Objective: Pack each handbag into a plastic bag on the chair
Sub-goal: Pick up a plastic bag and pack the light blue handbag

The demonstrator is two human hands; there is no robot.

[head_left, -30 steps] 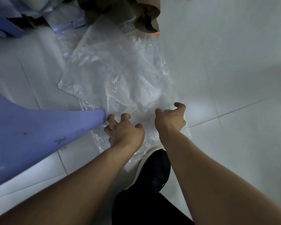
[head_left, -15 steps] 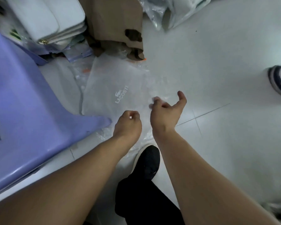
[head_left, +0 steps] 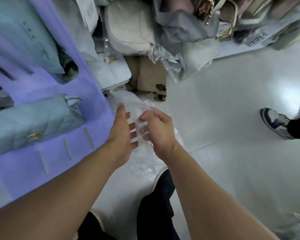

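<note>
Your right hand (head_left: 158, 129) pinches the plastic bag (head_left: 128, 103) at frame centre, perhaps at its mouth; your left hand (head_left: 123, 134) lies flat against it. Rub the layers apart, then fetch the handbag (head_left: 33, 120) on the chair (head_left: 73, 163), left.

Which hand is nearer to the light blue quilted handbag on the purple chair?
Left. The left hand is beside the chair edge, right of the light blue quilted handbag. The right hand is farther right, its fingers pinching the plastic bag.
</note>
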